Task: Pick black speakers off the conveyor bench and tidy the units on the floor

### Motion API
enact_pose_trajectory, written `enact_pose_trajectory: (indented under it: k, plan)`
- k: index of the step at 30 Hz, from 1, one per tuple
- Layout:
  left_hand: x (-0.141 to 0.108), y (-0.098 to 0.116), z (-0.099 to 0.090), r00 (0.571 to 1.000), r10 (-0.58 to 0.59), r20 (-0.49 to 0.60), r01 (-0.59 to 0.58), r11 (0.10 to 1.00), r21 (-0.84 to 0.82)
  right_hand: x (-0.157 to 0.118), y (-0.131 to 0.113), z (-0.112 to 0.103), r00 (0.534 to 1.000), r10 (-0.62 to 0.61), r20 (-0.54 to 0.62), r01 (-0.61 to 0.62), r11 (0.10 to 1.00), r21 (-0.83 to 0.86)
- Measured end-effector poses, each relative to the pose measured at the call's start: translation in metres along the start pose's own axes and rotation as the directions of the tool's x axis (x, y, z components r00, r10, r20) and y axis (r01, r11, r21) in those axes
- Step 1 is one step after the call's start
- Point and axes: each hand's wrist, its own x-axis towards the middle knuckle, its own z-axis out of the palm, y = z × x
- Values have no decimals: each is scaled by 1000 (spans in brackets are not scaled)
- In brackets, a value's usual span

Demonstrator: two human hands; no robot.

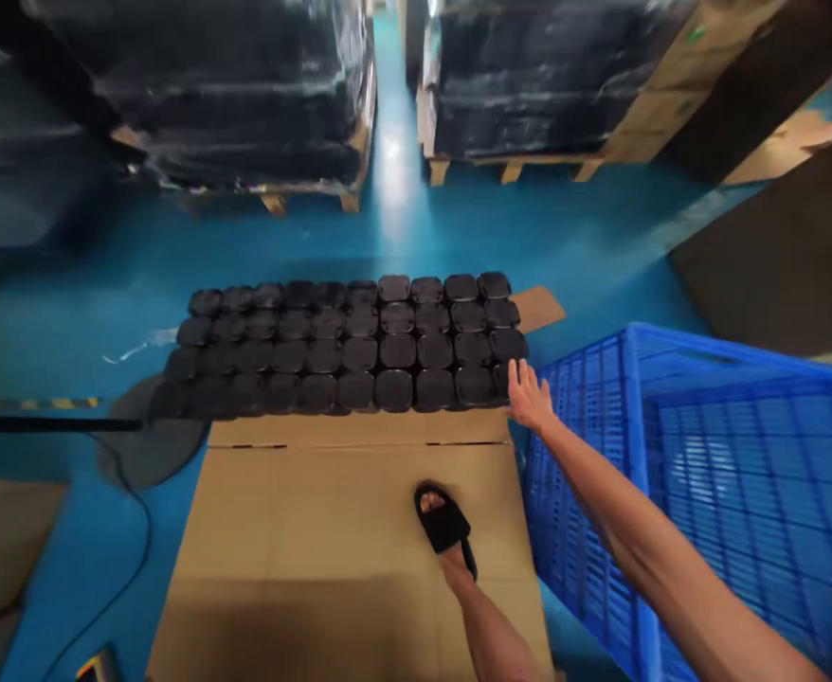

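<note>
Several rows of black, rounded-square pieces [394, 350] that look like plastic containers stand close together at the far end of a flat cardboard sheet [302, 521]. My right hand [528, 398] reaches in from the lower right to the near right corner of these rows. Its fingers are stretched out and apart over the end piece of the front row. Whether the fingertips touch that piece, I cannot tell. My left hand is outside the picture.
A large blue plastic crate [636, 455] stands at the right, beside the cardboard. My foot in a black sandal [443, 521] is on the sheet. A round grey base [150, 431] with a cable lies left. Wrapped pallets [245, 95] line the back.
</note>
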Motion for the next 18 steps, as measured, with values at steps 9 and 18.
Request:
enact_pose_trajectory:
  k: [9, 18]
  plan:
    - [33, 7, 58, 989, -136, -55, 124, 975, -186, 2, 6, 34, 992, 44, -114, -47, 999, -20]
    - [-22, -42, -29, 983, -182, -35, 167, 952, -255, -115, 11, 28, 914, 333, 231, -405, 744, 531]
